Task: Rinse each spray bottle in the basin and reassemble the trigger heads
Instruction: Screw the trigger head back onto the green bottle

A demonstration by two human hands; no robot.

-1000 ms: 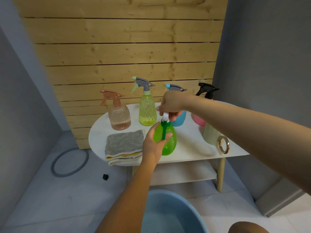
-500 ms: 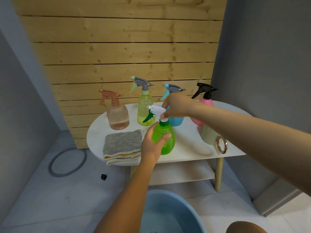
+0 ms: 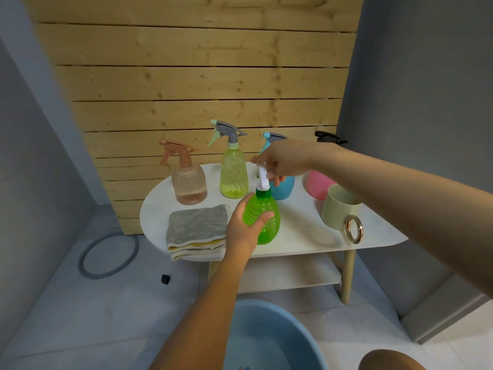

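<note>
Now left hand (image 3: 244,231) wraps the green bottle (image 3: 262,218), upright on the table (image 3: 301,236) near its front edge; right hand (image 3: 285,161) grasps the white trigger head (image 3: 262,180) seated on its neck; peach bottle (image 3: 189,180), yellow bottle (image 3: 233,169) and blue bottle (image 3: 282,188) stand behind, heads on; pink bottle (image 3: 317,184) partly hidden by the arm; grey cloth (image 3: 196,228) just left; basin (image 3: 269,340) on the floor below.

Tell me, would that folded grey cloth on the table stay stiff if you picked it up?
Probably not. The folded grey cloth sags over the table edge, so it likely droops when lifted. It looks thick and textured, so probably easy to grip, light, and unlikely to slide or roll.
</note>
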